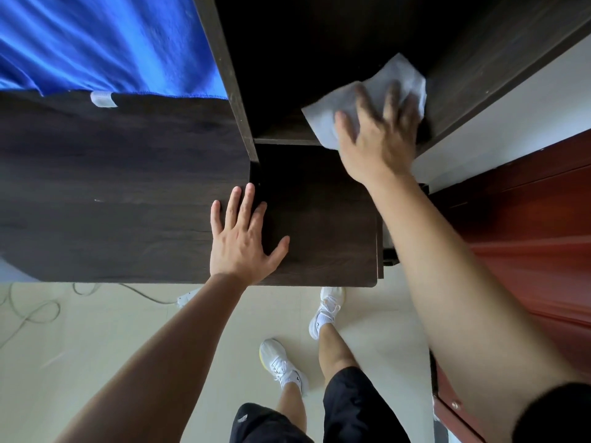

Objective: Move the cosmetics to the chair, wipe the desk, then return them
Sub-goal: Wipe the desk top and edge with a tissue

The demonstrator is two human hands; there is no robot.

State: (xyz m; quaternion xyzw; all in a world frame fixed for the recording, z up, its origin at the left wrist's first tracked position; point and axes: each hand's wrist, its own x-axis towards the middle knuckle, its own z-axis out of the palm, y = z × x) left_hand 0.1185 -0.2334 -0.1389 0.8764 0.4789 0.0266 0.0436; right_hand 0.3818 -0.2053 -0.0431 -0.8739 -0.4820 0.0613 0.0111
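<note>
The dark wooden desk (112,193) fills the left and middle of the head view, with an open shelf compartment (287,75) rising at its back right. My right hand (377,135) presses a white wipe (323,123) flat on the shelf's floor, fingers spread over it and blurred. My left hand (243,238) rests palm down with straight fingers on the desk top near the front edge. No cosmetics and no chair are in view.
A blue cloth (105,43) hangs behind the desk at upper left. A red-brown wooden door (527,235) stands at the right. Cream floor lies below, with a grey cable (38,311) at the left and my white shoes (281,366).
</note>
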